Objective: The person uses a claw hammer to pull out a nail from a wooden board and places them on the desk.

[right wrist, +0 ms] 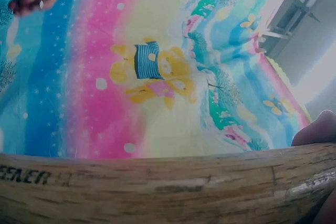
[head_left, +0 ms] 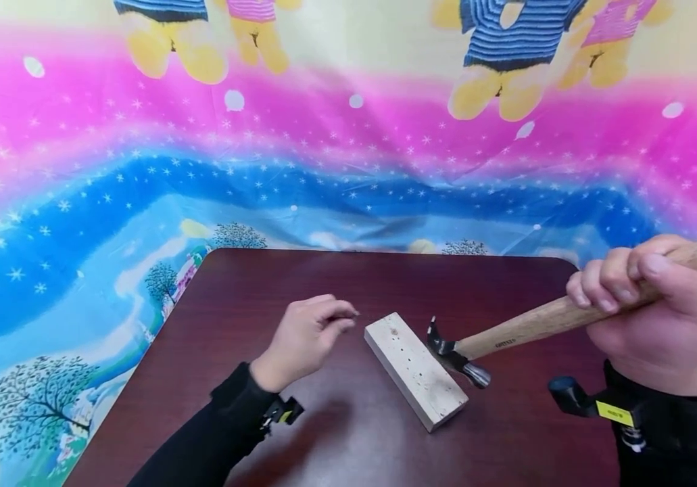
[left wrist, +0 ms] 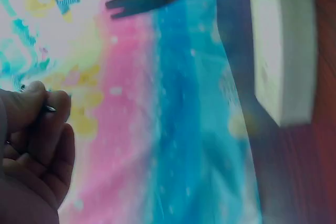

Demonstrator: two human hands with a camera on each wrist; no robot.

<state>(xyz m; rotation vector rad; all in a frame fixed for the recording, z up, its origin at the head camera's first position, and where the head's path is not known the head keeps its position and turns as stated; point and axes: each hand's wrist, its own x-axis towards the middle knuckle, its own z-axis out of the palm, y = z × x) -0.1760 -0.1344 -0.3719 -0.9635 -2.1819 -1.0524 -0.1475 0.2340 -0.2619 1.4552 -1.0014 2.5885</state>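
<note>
My right hand (head_left: pixel 667 318) grips the wooden handle of a claw hammer (head_left: pixel 524 331), whose dark metal head overlaps the right side of a wood block (head_left: pixel 412 372) in the head view. The pale block lies slanted on the table, with several small dark spots along its top. Left of the block, my left hand (head_left: pixel 302 338) is held up, thumb and forefinger pinching a small nail (left wrist: pixel 50 109). Its shiny point shows in the left wrist view; most of it is hidden by the fingers. The hammer's handle (right wrist: pixel 157 187) fills the bottom of the right wrist view.
A dark reddish-brown table (head_left: pixel 275 277) with rounded far corners carries the block. Behind and to its left hangs a colourful printed cloth (head_left: pixel 324 149) with bears, trees and snowflakes. Each wrist wears a small camera on a black sleeve (head_left: pixel 202 433).
</note>
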